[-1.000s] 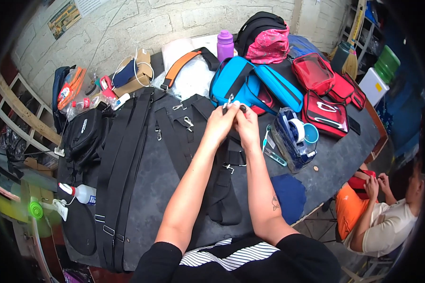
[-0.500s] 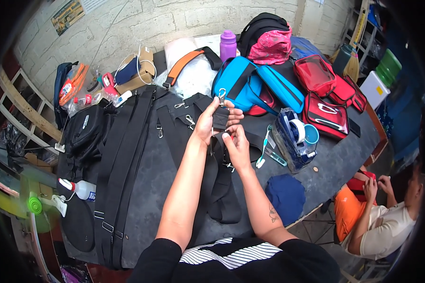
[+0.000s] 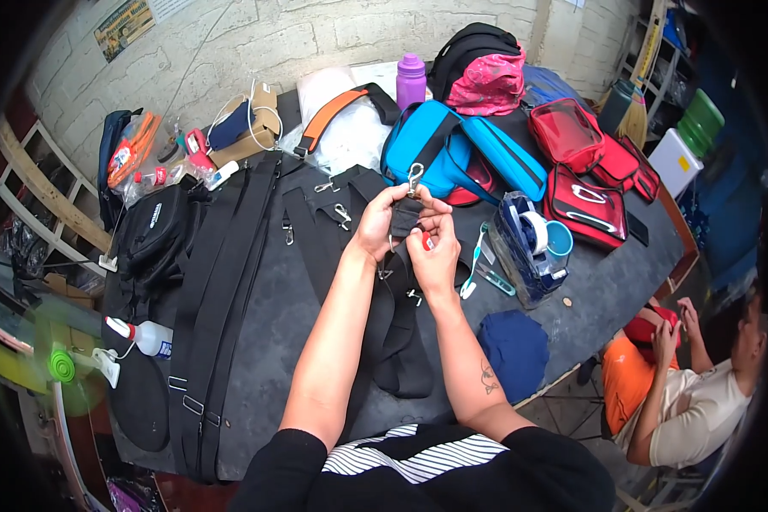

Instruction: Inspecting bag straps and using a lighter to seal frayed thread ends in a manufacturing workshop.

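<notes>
Whitewashed block wall backs a dark grey counter (image 3: 589,299) crowded with goods: long black straps (image 3: 222,282) laid side by side on the left, a bright blue bag (image 3: 452,149) and red pouches (image 3: 584,175) at the far right, a tape dispenser (image 3: 529,243) beside them. At the lower right a seated person (image 3: 700,384) works apart from all this. Over the middle of the counter the left hand (image 3: 380,224) and right hand (image 3: 435,252) meet on a short black strap end (image 3: 404,218), lifted clear of the surface. Its long axis runs away from the person, and a metal snap hook (image 3: 415,177) stands at its far tip, just beyond the fingertips. Both hands' fingers are pinched on the webbing, the left higher and nearer the hook, the right lower down; something small and red shows at the right hand, too small to identify.
</notes>
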Motion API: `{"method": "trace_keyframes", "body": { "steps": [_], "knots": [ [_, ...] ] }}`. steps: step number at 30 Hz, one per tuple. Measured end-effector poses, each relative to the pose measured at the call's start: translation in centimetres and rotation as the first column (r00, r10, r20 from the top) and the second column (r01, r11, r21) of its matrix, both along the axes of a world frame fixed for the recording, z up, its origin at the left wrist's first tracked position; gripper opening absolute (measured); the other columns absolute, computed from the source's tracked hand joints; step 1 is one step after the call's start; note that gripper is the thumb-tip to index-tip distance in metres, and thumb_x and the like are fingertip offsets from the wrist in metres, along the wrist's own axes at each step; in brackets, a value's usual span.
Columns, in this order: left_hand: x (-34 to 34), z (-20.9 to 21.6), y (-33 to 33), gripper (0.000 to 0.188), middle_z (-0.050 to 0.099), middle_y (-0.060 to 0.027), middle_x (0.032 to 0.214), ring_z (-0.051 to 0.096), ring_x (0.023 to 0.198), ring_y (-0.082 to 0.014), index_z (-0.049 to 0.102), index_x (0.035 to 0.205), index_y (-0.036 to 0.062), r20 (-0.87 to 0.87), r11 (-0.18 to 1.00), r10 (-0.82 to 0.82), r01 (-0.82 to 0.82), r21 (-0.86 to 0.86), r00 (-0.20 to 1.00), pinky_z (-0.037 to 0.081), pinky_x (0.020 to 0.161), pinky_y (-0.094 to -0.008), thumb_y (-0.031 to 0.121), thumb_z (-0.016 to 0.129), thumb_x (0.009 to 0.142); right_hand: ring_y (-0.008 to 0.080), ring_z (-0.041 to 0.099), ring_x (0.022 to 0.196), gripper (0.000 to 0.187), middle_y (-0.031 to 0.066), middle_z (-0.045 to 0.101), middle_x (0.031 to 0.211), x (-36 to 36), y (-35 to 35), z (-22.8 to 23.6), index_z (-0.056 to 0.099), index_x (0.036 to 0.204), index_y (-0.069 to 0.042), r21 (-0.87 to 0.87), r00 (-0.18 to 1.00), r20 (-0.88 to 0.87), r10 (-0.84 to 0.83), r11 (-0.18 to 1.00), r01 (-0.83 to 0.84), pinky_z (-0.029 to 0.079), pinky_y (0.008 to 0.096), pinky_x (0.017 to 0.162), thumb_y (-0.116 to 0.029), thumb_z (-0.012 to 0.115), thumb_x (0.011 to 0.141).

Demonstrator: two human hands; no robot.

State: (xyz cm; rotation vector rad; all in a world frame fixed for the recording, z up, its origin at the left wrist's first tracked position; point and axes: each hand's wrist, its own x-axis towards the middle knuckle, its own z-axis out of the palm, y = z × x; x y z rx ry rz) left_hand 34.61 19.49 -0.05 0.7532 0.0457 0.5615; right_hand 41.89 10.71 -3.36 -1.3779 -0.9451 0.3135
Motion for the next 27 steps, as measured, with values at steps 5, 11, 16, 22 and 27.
{"method": "trace_keyframes", "body": {
  "steps": [5,11,16,22,27],
  "knots": [
    [0.2,-0.1,-0.3,0.037,0.060,-0.0269,0.101,0.059,0.101,-0.0341,0.049,0.084,0.0032,0.002,0.998,0.033,-0.033,0.053,0.999,0.047,0.091,-0.0410,0.033,0.030,0.094,0.0149,0.058,0.071,0.019,0.0075,0.060,0.081,0.1,-0.1,-0.4,0.046,0.089,-0.001,0.073,0.994,0.088,-0.066,0.996,0.060,0.049,0.0293,0.068,-0.004,0.060,0.077],
    [0.0,-0.7,-0.2,0.044,0.061,-0.0249,0.100,0.059,0.101,-0.0351,0.046,0.076,0.0068,0.038,0.998,0.037,-0.039,0.046,0.999,0.046,0.091,-0.0437,0.039,0.025,0.097,0.0123,0.054,0.066,0.023,0.0060,0.056,0.079,-1.1,-0.9,1.5,0.044,0.087,-0.002,0.024,0.978,0.202,-0.060,0.998,0.056,0.046,0.0280,0.061,-0.008,0.064,0.076],
    [0.1,0.0,-0.6,0.061,0.061,-0.0233,0.096,0.057,0.103,-0.0369,0.046,0.075,0.0077,-0.008,0.999,0.035,-0.034,0.022,0.999,0.047,0.090,-0.0448,0.059,0.017,0.093,0.0180,0.051,0.058,0.028,0.0089,0.050,0.071,-0.9,-1.1,1.6,0.041,0.085,-0.003,0.040,0.996,0.077,0.054,0.998,-0.057,0.044,0.0319,0.056,-0.009,0.066,0.072],
    [-0.2,0.1,-0.7,0.070,0.061,-0.0229,0.094,0.057,0.103,-0.0372,0.045,0.075,0.0083,-0.059,0.995,0.056,-0.051,0.087,0.997,0.047,0.088,-0.0454,0.068,0.011,0.088,0.0151,0.050,0.056,0.026,0.0082,0.049,0.070,-1.1,-1.0,1.7,0.041,0.084,-0.002,0.045,0.996,0.043,0.079,0.996,-0.081,0.044,0.0300,0.054,-0.006,0.064,0.072],
    [0.2,0.3,-1.1,0.070,0.060,-0.0237,0.095,0.061,0.091,-0.0307,0.042,0.079,0.0066,-0.078,0.997,0.023,-0.018,0.074,0.997,0.050,0.080,-0.0368,0.071,0.015,0.086,0.0111,0.050,0.057,0.023,0.0063,0.050,0.071,-0.9,-1.1,1.9,0.041,0.084,-0.002,0.129,0.991,-0.044,0.130,0.984,-0.123,0.043,0.0270,0.052,-0.003,0.062,0.075]
  ]
}}
